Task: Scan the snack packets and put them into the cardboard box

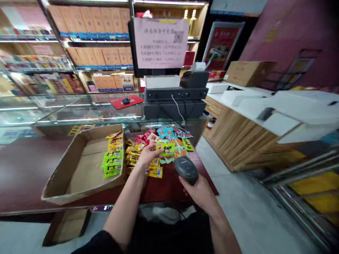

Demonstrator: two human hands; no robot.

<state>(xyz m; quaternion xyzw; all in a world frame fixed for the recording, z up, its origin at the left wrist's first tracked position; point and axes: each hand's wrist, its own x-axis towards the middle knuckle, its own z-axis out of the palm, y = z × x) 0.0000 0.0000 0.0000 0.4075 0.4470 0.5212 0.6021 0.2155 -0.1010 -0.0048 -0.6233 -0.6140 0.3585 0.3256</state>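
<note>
My left hand (pixel 149 154) pinches a small green snack packet (pixel 167 149), its printed side turned up. In my right hand (pixel 199 190) is a dark handheld barcode scanner (pixel 186 170), its head pointing toward that packet. Under and around my left hand lie yellow snack packets (pixel 134 153), with red packets (pixel 146 135) and blue packets (pixel 166 132) behind them. Orange-and-mint packets (pixel 180 153) spread out beyond the scanner. To the left, a shallow cardboard box (pixel 87 165) holds a row of green packets (pixel 113 163) and yellow ones along its right side.
The brown table (pixel 23 169) meets a glass counter (pixel 106 114) at the back. A monitor with a pink paper sign (pixel 161 44) stands on the counter above a cash drawer (pixel 174 109). A wooden cabinet (pixel 238 137) is to the right. Another cardboard box (pixel 67 225) sits below the table.
</note>
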